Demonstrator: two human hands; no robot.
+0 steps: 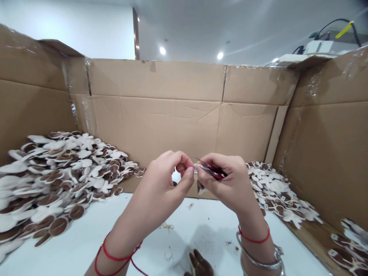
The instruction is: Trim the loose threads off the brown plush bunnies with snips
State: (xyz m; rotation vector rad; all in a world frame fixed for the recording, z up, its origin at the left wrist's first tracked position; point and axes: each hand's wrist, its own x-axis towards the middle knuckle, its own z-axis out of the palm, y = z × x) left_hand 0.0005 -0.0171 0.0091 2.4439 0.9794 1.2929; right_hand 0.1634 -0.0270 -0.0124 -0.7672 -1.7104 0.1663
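Observation:
Both hands are raised over the white table, their fingertips almost meeting. My right hand (pixel 227 178) is closed around small red-handled scissors (pixel 216 174), with the dark blades pointing up and left. Below its fingers hangs part of a small brown-and-white plush piece (pixel 201 187), mostly hidden by the hand. My left hand (pixel 169 178) is closed in a pinch, thumb against fingers; what lies in it is too small to name. Nearer to me, a brown plush piece with ear-like ends (pixel 201 264) lies on the table, cut off by the lower frame edge.
A large heap of brown-and-white plush pieces (pixel 83 168) rises at left. Another pile (pixel 276 188) lies at right, with tied pieces (pixel 347 255) nearer. Cardboard walls (pixel 172 122) enclose the white table (pixel 138 230). Thread scraps (pixel 166 226) lie on it.

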